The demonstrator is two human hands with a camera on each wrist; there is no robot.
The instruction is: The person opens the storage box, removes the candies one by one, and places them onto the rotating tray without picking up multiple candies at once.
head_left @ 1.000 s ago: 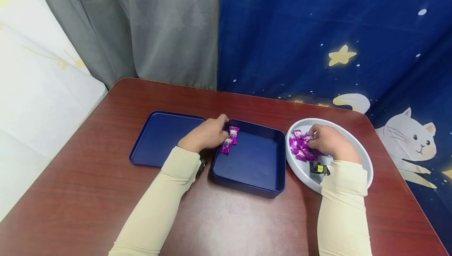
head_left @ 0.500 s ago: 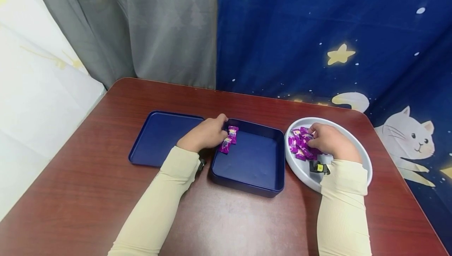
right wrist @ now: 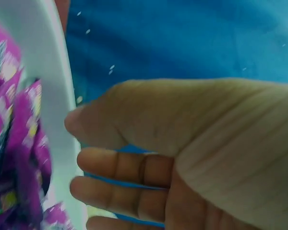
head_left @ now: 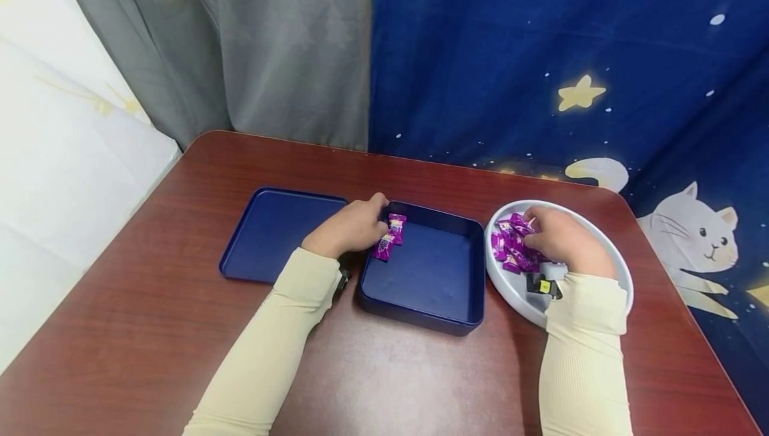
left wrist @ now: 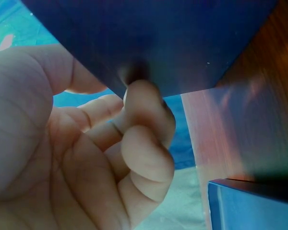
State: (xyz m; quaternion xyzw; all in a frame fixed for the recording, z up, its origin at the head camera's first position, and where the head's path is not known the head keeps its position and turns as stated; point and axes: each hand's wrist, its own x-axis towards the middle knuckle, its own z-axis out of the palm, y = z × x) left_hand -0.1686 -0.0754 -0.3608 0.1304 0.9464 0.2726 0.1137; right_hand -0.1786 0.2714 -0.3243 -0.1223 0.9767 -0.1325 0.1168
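My left hand (head_left: 351, 226) grips the left wall of an open dark blue box (head_left: 420, 276) at its far corner. In the left wrist view the thumb goes over the rim of the box (left wrist: 182, 43), and curled fingers (left wrist: 149, 153) meet the outer wall. Two purple-wrapped candies (head_left: 383, 248) lie in the box along its left side, near the thumb. My right hand (head_left: 565, 239) hovers at a pile of purple candies (head_left: 510, 249) in a round white tray (head_left: 625, 276). In the right wrist view its fingers are extended, with no candy between thumb and fingers.
A flat dark blue lid (head_left: 276, 236) lies left of the box on the reddish-brown table (head_left: 150, 276). The white tray stands close against the box's right side. Grey curtains (head_left: 294, 49) and blue curtains (head_left: 480, 55) hang behind the table's far edge.
My right hand's fingers have spread a little and shifted slightly toward the far side over the candy pile. The left hand and the box have not visibly moved.
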